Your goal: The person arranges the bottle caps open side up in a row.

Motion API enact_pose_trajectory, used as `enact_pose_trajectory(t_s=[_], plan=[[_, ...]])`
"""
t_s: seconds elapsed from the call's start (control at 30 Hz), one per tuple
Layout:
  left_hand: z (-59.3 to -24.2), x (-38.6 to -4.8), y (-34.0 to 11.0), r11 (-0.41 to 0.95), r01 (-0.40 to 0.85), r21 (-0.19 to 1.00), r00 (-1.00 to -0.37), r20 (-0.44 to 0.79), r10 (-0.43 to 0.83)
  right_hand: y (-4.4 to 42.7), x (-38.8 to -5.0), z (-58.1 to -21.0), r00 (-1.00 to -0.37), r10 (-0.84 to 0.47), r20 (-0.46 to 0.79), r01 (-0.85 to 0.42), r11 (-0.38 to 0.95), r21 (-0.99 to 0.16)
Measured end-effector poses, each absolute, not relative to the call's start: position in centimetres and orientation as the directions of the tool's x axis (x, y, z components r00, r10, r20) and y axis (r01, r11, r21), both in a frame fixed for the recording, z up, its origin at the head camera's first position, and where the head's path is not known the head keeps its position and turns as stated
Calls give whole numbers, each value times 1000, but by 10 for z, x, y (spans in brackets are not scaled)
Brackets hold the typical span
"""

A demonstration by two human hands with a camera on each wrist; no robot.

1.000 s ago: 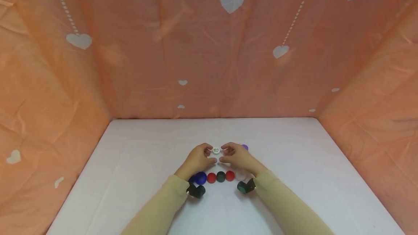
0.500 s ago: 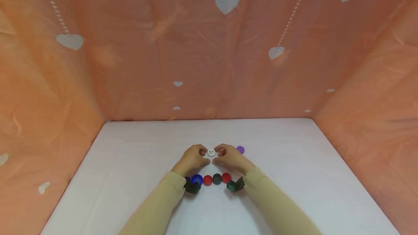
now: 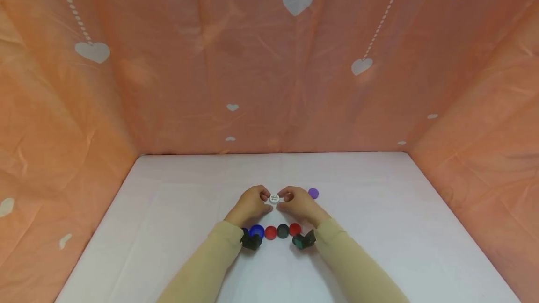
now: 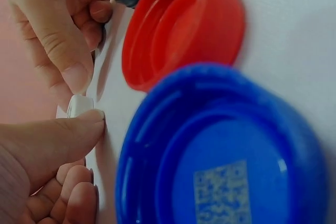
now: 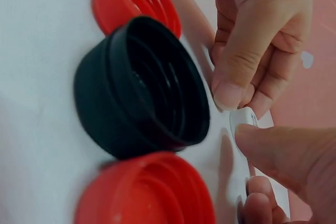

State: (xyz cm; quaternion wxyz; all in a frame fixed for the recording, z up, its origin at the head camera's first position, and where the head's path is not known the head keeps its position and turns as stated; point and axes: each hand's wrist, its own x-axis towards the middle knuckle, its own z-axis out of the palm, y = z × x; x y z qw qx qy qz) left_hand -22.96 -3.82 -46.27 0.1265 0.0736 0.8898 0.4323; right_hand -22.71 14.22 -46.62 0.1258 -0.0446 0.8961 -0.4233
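A small white cap [image 3: 274, 198] with dark writing on top sits between the two hands over the white table. The left hand [image 3: 249, 203] pinches it from the left, its thumb [image 4: 79, 132] pressed on the cap's side in the left wrist view. From the other side the right hand [image 3: 300, 203] pinches the same cap, its thumb [image 5: 268, 142] against the edge. Nearer the person runs a row of upturned bottle caps: a blue one [image 3: 257, 232], a red one [image 3: 271, 233], a dark green one [image 3: 283, 231] and another red one [image 3: 294, 229].
A purple cap [image 3: 313, 193] lies behind the right hand. Part of another dark blue item shows at the row's left end, mostly hidden by the left wrist camera [image 3: 251, 241]. Orange cloth with pale hearts [image 3: 297, 0] walls the table's back and sides.
The fingers of both hands have drawn closer together around the white cap. The right forearm has come left, and the pale cap at the row's right end is now hidden. The head view shifts slightly.
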Motion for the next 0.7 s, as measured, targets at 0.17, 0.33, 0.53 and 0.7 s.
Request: enact_pose_trajectory(t_s=[0.17, 0.33, 0.53, 0.7], plan=[[-465, -231, -37, 604, 29, 796, -960, -147, 239, 141, -226, -467, -963, -187, -191, 32, 628, -778], [-465, -231, -37, 605, 20, 796, -960, -154, 235, 140, -225, -467, -963, -193, -190, 27, 628, -778], [-464, -231, -37, 607, 25, 794, -960, -151, 237, 141, -224, -467, -962, -200, -185, 18, 629, -777], [-462, -229, -36, 604, 9, 797, -962, -159, 224, 143, -226, -469, -961, -201, -188, 23, 624, -781]])
